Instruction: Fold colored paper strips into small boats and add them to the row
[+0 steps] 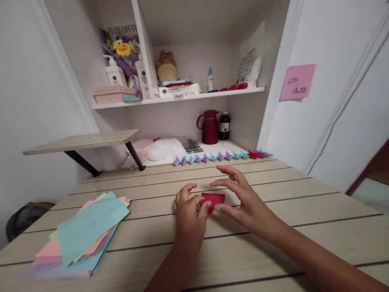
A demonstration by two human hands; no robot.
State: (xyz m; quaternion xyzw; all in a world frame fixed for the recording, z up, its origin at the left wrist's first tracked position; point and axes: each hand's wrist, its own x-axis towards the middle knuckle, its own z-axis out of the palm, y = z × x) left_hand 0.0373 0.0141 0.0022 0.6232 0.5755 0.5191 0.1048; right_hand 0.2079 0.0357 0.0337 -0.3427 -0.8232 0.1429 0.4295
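A small folded piece of red paper [214, 199] lies on the wooden table [273, 202] in front of me. My left hand [189, 215] pinches its left end between thumb and curled fingers. My right hand [240, 196] grips the right end with thumb below and index finger above, its other fingers spread out over the paper. Most of the paper's lower part is hidden behind my thumbs.
A stack of coloured paper sheets [82, 235] lies at the table's left. A row of small folded paper shapes [221, 156] lines the far edge. Behind stand a red jug [209, 126], a dark bottle [224, 125], a raised wooden board [82, 142] and shelves. A pink note [297, 82] sticks to the wall.
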